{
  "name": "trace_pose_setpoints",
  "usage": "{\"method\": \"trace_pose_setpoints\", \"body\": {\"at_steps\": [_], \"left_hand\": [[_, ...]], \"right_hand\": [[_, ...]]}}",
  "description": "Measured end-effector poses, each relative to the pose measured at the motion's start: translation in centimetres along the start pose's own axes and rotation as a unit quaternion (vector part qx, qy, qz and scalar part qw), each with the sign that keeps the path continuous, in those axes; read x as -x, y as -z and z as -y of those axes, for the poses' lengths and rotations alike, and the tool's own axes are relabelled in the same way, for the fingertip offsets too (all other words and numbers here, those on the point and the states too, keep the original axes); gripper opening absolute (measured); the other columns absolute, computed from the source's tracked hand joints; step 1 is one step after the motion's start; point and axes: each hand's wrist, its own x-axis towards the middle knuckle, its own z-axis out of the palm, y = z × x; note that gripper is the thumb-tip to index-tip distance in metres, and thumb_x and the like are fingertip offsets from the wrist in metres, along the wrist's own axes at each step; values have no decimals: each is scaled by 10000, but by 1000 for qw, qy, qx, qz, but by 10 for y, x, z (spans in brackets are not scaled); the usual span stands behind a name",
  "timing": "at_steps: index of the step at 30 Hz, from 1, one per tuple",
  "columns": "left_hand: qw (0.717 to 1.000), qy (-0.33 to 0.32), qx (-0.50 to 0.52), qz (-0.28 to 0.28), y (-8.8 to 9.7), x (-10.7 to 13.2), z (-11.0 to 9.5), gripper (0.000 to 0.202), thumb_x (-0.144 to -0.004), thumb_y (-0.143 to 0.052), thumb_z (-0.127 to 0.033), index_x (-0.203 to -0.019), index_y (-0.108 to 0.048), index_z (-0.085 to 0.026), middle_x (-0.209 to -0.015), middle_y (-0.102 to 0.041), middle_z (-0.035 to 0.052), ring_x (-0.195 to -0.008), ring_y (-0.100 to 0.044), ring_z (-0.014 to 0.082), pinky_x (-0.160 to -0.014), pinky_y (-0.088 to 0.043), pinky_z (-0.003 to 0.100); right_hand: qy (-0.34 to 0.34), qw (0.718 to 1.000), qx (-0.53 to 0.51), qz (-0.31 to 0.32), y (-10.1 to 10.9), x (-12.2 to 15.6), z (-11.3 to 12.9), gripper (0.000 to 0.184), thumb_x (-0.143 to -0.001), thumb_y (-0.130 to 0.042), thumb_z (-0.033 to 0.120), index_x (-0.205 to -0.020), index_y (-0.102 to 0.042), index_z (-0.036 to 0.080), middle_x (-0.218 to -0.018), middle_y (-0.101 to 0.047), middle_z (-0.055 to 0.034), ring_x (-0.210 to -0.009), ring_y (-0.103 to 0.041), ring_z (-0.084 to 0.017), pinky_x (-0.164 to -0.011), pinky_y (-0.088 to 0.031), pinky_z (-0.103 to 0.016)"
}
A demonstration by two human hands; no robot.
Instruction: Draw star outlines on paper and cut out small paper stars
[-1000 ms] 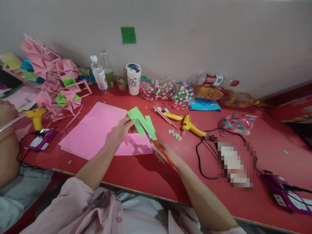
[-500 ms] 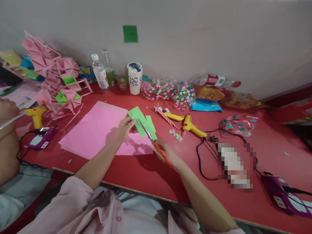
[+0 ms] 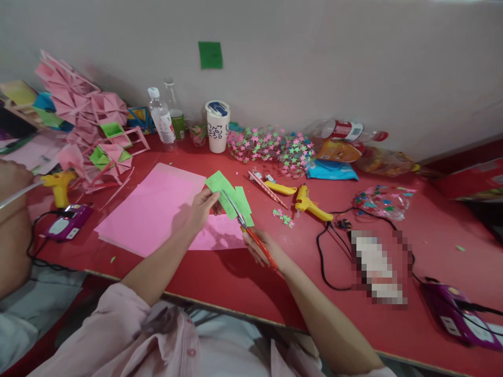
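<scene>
Between the thumb and fingers of my left hand (image 3: 204,207) is a piece of green paper (image 3: 217,183), held up above the table. Red-handled scissors (image 3: 257,242) are gripped in my right hand (image 3: 262,247), their blades lying across the green paper and pointing up and left. From this angle I cannot tell how far the blades are apart. A second green strip (image 3: 243,201) shows just right of the blades. Large pink sheets (image 3: 157,209) lie under and left of my left hand.
Right of the paper lie striped straws (image 3: 267,188), a yellow cutter (image 3: 281,187), small paper stars (image 3: 283,217) and a yellow glue gun (image 3: 310,204) with a black cord. A white cup (image 3: 217,128) and bottles (image 3: 161,118) stand along the wall. A co-worker's arm (image 3: 13,225) is at left.
The scissors and my right hand have shifted slightly down and left. My left hand and the green paper stay nearly in place.
</scene>
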Motion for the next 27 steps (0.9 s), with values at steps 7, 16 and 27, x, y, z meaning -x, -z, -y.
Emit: {"method": "trace_pose_setpoints", "body": {"at_steps": [7, 16, 27], "left_hand": [[1000, 2, 4, 3, 0, 0, 3, 334, -708, -665, -483, -633, -564, -174, -489, -540, -35, -449, -490, 92, -479, -391, 247], [1000, 4, 14, -3, -2, -1, 7, 320, -725, -658, -470, -654, -571, -171, -508, -552, -34, -450, -495, 80, -497, -384, 241], [1000, 3, 18, -9, -2, -1, 11, 299, -747, -643, -442, -648, -563, -171, -509, -547, -34, -449, -491, 79, -494, -379, 240]], "right_hand": [[10, 1000, 3, 4, -1, 1, 1, 377, -803, -515, 556, -695, -410, 210, -337, -359, 112, -247, -329, -55, -290, -248, -191], [2, 1000, -5, -5, -5, 0, -2, 348, -822, -487, 534, -717, -410, 212, -327, -373, 114, -233, -326, -53, -276, -247, -174], [5, 1000, -3, -5, -4, -3, -6, 345, -809, -505, 536, -730, -413, 213, -320, -355, 119, -225, -319, -62, -267, -247, -180]]}}
